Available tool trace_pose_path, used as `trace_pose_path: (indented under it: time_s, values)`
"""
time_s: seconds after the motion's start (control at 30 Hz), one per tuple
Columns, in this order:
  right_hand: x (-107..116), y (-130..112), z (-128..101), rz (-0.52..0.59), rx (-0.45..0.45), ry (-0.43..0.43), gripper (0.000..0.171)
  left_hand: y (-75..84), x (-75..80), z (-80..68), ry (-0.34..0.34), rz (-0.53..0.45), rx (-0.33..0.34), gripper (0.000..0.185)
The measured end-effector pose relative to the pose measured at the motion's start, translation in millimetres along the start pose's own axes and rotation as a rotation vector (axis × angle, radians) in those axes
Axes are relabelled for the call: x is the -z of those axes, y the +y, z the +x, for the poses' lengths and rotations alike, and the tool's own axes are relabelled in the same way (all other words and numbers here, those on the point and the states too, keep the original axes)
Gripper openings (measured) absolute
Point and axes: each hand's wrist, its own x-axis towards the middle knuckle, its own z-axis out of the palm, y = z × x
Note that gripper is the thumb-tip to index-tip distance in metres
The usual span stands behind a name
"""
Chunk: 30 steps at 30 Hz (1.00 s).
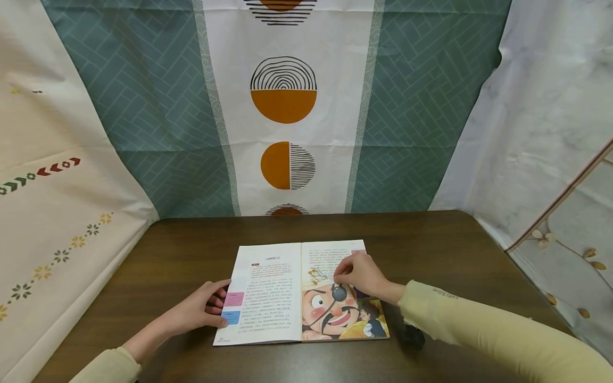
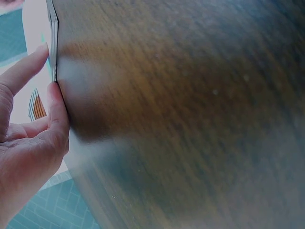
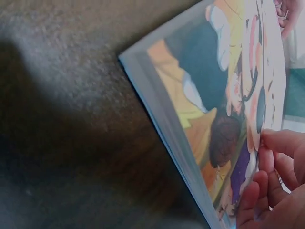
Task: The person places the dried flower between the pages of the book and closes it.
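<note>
Resting hands (image 1: pixel 356 274), glossy flat book (image 1: pixel 268 298), woodgrain table (image 1: pixel 431 250)

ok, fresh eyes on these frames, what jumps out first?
The open picture book at the middle of the dark wooden table, its right page showing a cartoon pirate face with an eyepatch. The right hand rests on that page with fingertips curled at the paper, while the left hand touches the book's left edge by the pink and blue tabs. Behind hangs a teal backdrop with orange half-circles.

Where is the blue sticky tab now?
Head view: the blue tab sits on the book's left page edge, below the pink tab, beside the left hand.
</note>
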Motion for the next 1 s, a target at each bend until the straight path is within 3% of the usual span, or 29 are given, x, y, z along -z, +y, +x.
trace_pose_path:
  time_s: [0.27, 1.0]
  values:
    - [5.6, -0.1, -1.1, -0.02, 0.072, -0.047, 0.004, 1.6, 0.3, 0.2, -0.001, 0.007, 0.001, 0.091]
    - [9.9, -4.9, -2.4, -0.018, 0.095, -0.122, 0.004, -0.3, -0.3, 0.3, 0.001, 0.006, 0.01, 0.091]
